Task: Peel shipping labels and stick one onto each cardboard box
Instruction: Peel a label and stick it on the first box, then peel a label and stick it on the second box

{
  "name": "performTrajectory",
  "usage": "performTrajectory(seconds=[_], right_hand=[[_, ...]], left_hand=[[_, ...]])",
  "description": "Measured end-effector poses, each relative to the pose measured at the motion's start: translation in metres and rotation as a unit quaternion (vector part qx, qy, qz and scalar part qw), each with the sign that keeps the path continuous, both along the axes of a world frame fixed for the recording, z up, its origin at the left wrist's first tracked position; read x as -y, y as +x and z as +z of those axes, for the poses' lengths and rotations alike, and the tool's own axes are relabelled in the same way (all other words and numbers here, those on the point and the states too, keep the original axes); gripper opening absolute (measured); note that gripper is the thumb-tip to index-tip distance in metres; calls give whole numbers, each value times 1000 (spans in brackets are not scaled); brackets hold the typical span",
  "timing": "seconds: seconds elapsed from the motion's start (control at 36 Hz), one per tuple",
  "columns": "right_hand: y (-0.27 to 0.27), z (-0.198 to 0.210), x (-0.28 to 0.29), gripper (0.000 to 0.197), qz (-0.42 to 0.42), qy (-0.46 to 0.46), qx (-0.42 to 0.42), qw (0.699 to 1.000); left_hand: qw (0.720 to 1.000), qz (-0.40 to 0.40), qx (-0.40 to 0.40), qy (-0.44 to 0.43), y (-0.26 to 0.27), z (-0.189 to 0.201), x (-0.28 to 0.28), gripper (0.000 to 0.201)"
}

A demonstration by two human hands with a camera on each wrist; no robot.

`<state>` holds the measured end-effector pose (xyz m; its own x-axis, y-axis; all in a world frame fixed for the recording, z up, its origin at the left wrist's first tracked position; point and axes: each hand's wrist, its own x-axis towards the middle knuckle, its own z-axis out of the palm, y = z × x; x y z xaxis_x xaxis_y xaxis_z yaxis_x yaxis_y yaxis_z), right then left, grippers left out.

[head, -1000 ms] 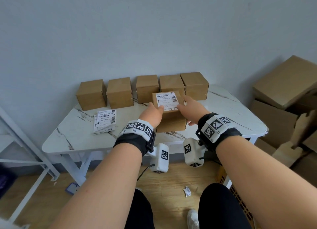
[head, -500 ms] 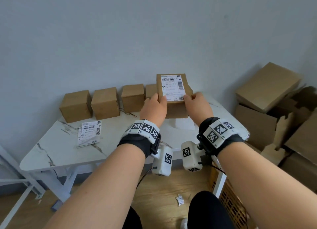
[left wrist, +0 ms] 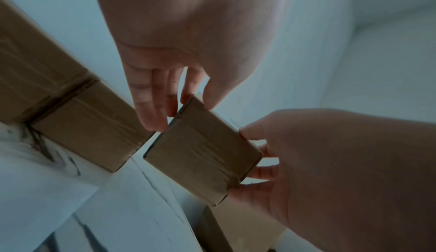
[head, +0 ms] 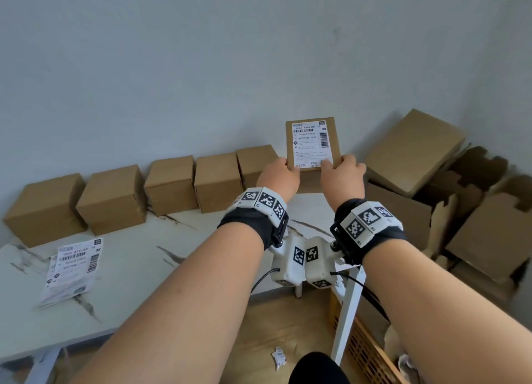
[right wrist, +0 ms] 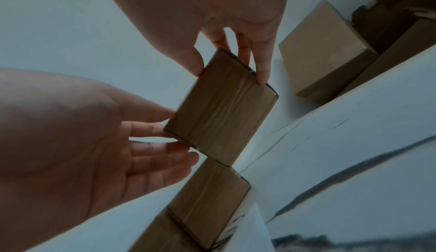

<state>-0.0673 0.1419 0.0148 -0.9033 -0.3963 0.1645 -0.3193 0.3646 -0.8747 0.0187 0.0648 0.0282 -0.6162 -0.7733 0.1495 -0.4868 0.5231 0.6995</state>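
I hold the labelled box [head: 312, 145] up between both hands, left hand [head: 277, 178] and right hand [head: 342, 176] pinching its opposite sides, plain boxes [head: 169, 183] below-left.

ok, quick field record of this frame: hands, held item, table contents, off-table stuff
left hand: grips labelled box, left side
right hand: grips same box, right side
labelled box: lifted off table, label facing camera
plain boxes: five in a row along the wall, no labels visible
label stack: flat on table, near left
larger cartons: piled right of table
floor: paper scrap
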Motion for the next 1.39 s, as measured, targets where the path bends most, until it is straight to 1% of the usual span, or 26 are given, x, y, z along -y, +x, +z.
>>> performTrajectory(seconds=[0.14, 0.31, 0.39, 0.5, 0.58, 0.67, 0.75, 0.83, 0.89, 0.94, 1.03, 1.11, 1.17, 1.25, 1.39], right_hand=[[-27, -13, 16, 41, 3, 41, 17, 999], [-44, -28, 39, 34, 16, 55, 46, 997], [-50, -30, 50, 35, 27, 58, 50, 997], [-58, -33, 65, 37, 33, 74, 41, 996], [-61, -35, 77, 36, 34, 85, 35, 995], [-62, -34, 86, 37, 32, 95, 29, 994], [-62, -33, 92, 40, 36, 109, 24, 993], [-62, -31, 95, 51, 24, 109, 18, 994], [-61, -29, 94, 59, 12, 98, -5, 995], [-58, -25, 92, 61, 17, 83, -45, 995], [-51, -19, 88, 56, 60, 76, -114, 989], [-44, -15, 88, 51, 92, 69, -146, 983], [-41, -15, 90, 49, 99, 65, -144, 982], [-35, -15, 92, 45, 96, 64, -140, 983], [-22, -19, 95, 41, 128, 72, -102, 984]], left_hand=[[998, -16, 63, 22, -24, -10, 15, 33], [994, -13, 113, -4, -37, -25, 34, 26], [994, -12, 106, -23, -41, -27, 43, 28], [996, -7, 69, -59, -39, -29, 55, 38], [997, -1, 39, -62, -33, -30, 64, 42], [997, 1, 32, -75, -26, -30, 70, 42], [992, 12, 37, -118, -18, -29, 72, 43], [983, 21, 43, -175, -14, -28, 77, 42], [975, 25, 58, -213, -11, -28, 82, 43], [965, 32, 93, -243, -7, -27, 87, 40], [958, 41, 158, -236, 1, -30, 91, 40], [937, 32, 248, -242, 9, -39, 94, 58], [928, 20, 285, -240, 12, -43, 94, 68], [926, 8, 284, -248, 19, -44, 91, 69], [937, -7, 232, -262, 30, -45, 83, 57]])
